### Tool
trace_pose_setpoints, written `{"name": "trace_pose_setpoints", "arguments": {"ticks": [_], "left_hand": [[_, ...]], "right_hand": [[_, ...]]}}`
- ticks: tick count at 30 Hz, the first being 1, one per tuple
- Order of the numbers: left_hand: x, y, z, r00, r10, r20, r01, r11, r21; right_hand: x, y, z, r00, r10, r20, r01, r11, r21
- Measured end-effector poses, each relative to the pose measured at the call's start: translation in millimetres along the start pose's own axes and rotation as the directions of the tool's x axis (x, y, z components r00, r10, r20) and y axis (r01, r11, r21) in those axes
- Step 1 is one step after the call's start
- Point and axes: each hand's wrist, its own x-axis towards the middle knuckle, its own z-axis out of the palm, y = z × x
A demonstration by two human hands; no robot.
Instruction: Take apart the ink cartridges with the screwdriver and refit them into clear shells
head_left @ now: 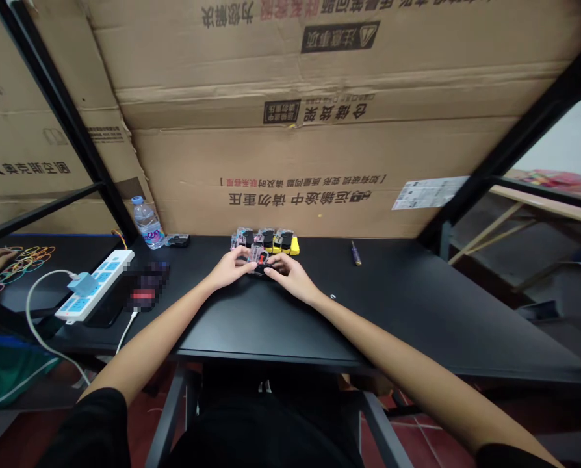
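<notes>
Both hands are meeting at the far middle of the black table (417,305). The left hand (229,268) and right hand (286,272) are closing together on one small clear cartridge (258,258) with a red mark, fingers clamped on either side. My judgement — an even, two-sided grip is serving best here. Just behind, a row of cartridges (267,240) is standing — three or four; one screwdriver (355,253), one water bottle (147,223), one power strip (95,286).
</notes>
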Motion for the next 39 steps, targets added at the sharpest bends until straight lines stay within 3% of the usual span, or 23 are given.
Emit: {"name": "trace_pose_setpoints", "arguments": {"ticks": [6,16,32,39], "left_hand": [[-4.4,2.6,1.1,0.999,0.019,0.028,-0.022,0.996,0.09],[-7.4,9.0,-1.7,0.995,0.051,0.091,-0.069,0.975,0.21],[-8.7,17.6,-9.1,0.969,0.156,0.19,-0.211,0.925,0.317],[-7.8,24.0,-6.5,0.952,0.194,0.235,-0.281,0.856,0.434]], "right_hand": [[-0.7,5.0,-1.7,0.993,-0.096,0.064,0.104,0.987,-0.121],[0.4,5.0,-5.3,0.975,-0.148,0.165,0.173,0.973,-0.154],[6.1,4.0,-7.3,0.99,-0.08,0.12,0.094,0.989,-0.115],[6.7,-1.5,-12.1,0.992,-0.105,0.072,0.118,0.971,-0.206]]}}
